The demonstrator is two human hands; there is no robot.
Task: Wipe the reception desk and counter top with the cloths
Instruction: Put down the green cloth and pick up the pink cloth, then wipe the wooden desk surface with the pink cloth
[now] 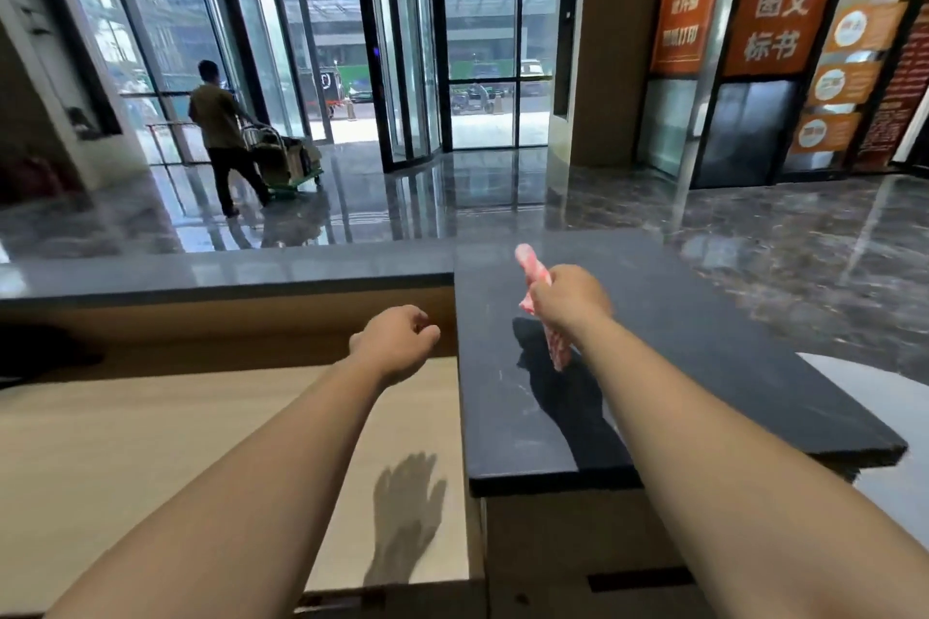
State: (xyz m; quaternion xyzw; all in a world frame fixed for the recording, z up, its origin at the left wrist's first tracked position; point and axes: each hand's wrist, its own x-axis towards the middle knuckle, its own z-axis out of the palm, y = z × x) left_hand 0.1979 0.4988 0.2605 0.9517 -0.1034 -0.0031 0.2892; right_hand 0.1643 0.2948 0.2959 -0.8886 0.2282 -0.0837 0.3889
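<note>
Right hand [570, 299] is up over the dark counter top [704, 342], fingers clamped around a pink-and-white cloth [545, 312] that's bunched into a roll, one end poking above the fist, the other hanging below. The cloth looks clear of the stone, with its dark reflection lying on the surface beneath, so no wiping contact yet by my read. Left hand [397, 339] hangs loosely curled and holds nothing, over the gap where the pale wooden desk [151, 442] meets the raised counter.

Risks from here: wiped while rolled like that, the cloth would touch only along a thin strip and leave streaks, and a loose grip could let it slide off the far edge to the lobby floor [779, 226]. Light scratches or smears show on the stone near the reflection, easy to miss.

Hard to tell: the right fingertips are hidden behind the fist, motion blur softens the cloth's pattern, and a second cloth isn't in view. The counter's right end runs out of frame.
</note>
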